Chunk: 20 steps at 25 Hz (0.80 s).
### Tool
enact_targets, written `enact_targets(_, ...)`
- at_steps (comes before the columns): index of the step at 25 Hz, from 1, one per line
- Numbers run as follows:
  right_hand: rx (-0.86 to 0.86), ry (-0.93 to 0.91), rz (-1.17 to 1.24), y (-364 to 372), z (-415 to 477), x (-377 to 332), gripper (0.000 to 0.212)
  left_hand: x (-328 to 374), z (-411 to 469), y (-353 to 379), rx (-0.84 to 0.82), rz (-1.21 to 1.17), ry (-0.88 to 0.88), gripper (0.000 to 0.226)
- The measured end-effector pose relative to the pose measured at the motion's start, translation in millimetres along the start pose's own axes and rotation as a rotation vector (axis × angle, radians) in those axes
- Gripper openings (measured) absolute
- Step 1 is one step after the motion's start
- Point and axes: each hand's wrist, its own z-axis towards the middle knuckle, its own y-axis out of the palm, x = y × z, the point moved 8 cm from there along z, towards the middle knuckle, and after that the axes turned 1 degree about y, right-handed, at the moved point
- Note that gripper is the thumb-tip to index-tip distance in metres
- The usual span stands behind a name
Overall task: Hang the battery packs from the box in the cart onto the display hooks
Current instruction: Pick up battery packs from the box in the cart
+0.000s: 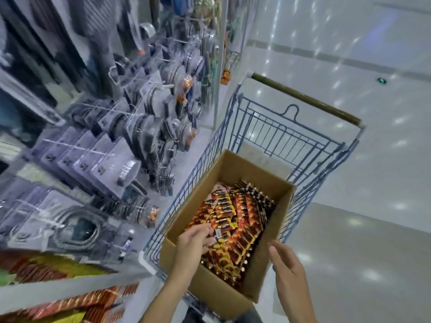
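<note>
Battery packs (235, 220) are being kept in a loose heap in the box, and the scene is being taken from the shelving across to them. At the far left, display hooks (161, 86) are being crowded by blurred grey goods. Low down, a red-and-yellow row (46, 269) is being judged to be packs already hung, though blur is preventing certainty.

Just beside the shelving the cart (303, 99) is being stood, probably so that the reach from box to hook is being kept short. The box (210, 283) is being carried open-topped in the cart's basket, so the heap is being left reachable from above.

The left hand (193, 238) is being reached in over the near wall. Its fingers appear to be pinching the edge of a single pack (218, 233) at the top of the heap, likely so that one pack is being separated from the rest. Whether it is being lifted clear cannot be told.

The right hand (286, 259) is being held just beside the box's right wall, fingers apart and relaxed, with nothing in it. It is probably being readied to steady the box or to take the pack.
</note>
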Motion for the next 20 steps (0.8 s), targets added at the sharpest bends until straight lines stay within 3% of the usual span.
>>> enact_targets(9,-0.080,0.105,-0.069,3,63,-9,0.022,-31,112,72,0.042,0.104,-0.243,0.012)
enact_targets(16,-0.122,0.154,-0.083,-3,106,-5,0.017,-67,193,173,-0.060,0.326,-0.330,0.028)
enact_targets(18,-0.134,0.165,-0.067,-3,115,-4,0.018,-75,206,196,-0.076,0.375,-0.345,0.014)
enact_targets(20,-0.131,0.177,-0.059,-6,121,-1,0.019,-85,218,210,-0.049,0.411,-0.337,0.041)
